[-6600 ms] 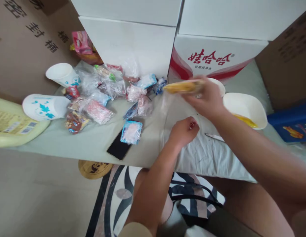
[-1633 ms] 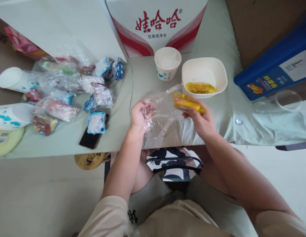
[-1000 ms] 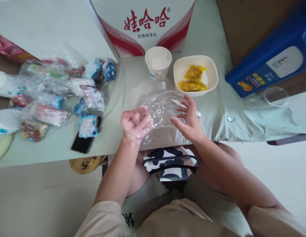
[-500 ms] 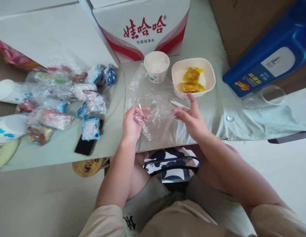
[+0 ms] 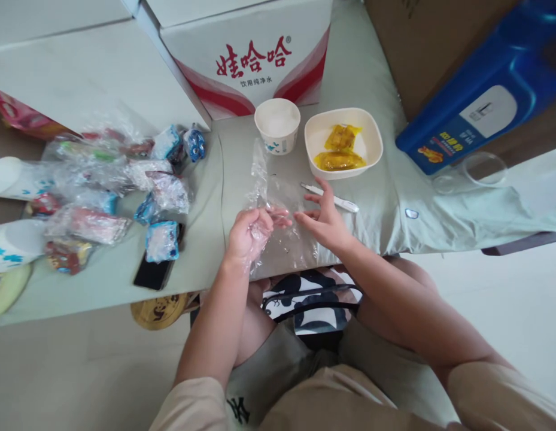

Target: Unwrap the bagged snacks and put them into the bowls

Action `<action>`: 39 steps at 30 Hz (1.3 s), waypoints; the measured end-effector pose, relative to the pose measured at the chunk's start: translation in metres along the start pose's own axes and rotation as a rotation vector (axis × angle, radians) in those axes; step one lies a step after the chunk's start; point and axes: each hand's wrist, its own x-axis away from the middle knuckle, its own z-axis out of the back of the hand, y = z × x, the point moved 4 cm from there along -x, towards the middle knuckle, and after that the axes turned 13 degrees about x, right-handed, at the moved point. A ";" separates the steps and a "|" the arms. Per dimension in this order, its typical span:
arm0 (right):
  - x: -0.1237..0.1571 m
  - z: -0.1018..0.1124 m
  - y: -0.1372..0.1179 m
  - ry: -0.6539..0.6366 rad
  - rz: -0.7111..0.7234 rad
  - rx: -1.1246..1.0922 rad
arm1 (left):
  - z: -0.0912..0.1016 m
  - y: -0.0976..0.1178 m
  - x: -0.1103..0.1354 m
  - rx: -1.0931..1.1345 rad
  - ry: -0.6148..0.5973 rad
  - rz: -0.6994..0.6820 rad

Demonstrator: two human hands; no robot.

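My left hand (image 5: 255,232) is closed on a clear plastic bag (image 5: 284,239), which spreads crumpled over the cloth in front of me. Facing it, my right hand (image 5: 323,218) has its fingers apart at the bag's right edge; I cannot tell whether they touch the film. Just beyond the right fingers lies a white utility knife (image 5: 343,204), partly behind them. Further back stands a white paper cup (image 5: 278,127) with a blue pattern. To its right, a white paper bowl (image 5: 375,143) contains two yellow-wrapped packets (image 5: 340,160).
Several wrapped snacks (image 5: 116,173) and paper cups (image 5: 17,239) are heaped at left, near a black phone (image 5: 152,272). A white carton (image 5: 255,60) stands behind. At right are a blue bottle (image 5: 479,102) and a clear plastic cup (image 5: 486,169).
My left hand has moved right and nearer me, gathering the plastic bag. The right hand has shifted left and nearer me, uncovering more of the knife. The camera view has shifted slightly.
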 end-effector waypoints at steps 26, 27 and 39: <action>-0.005 0.047 -0.024 0.262 0.035 -0.121 | 0.052 0.029 -0.015 -0.327 0.415 -0.414; -0.005 0.047 -0.024 0.252 0.032 -0.116 | 0.055 0.030 -0.015 -0.360 0.433 -0.434; -0.003 0.059 -0.019 0.369 0.140 0.177 | 0.040 0.027 -0.014 -0.419 0.264 -0.449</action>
